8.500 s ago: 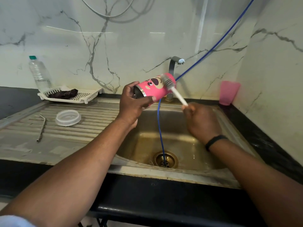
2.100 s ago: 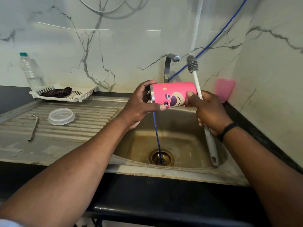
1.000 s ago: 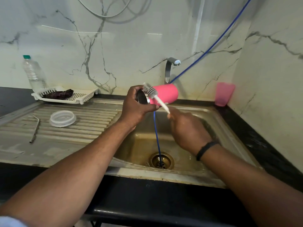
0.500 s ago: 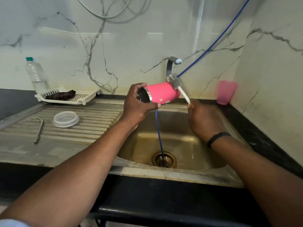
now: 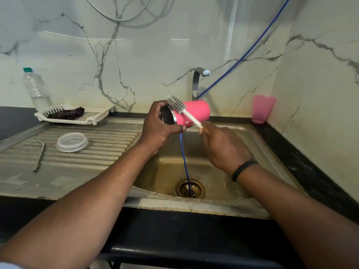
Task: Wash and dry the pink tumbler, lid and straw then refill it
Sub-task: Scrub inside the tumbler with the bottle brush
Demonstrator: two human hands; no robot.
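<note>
Both hands busy: left hand point(image 5: 158, 126) grips the pink tumbler point(image 5: 191, 113), right hand point(image 5: 223, 146) holds the brush point(image 5: 177, 106), scrubbing its outside; rinsing probably follows.

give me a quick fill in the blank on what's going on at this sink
1. The left hand grips the pink ____.
2. The right hand holds the ____ by its white handle.
3. The clear lid lies on the drainboard beside the metal ____.
4. A blue hose runs down into the sink's ____.

Missing words: tumbler, brush, straw, drain
</note>
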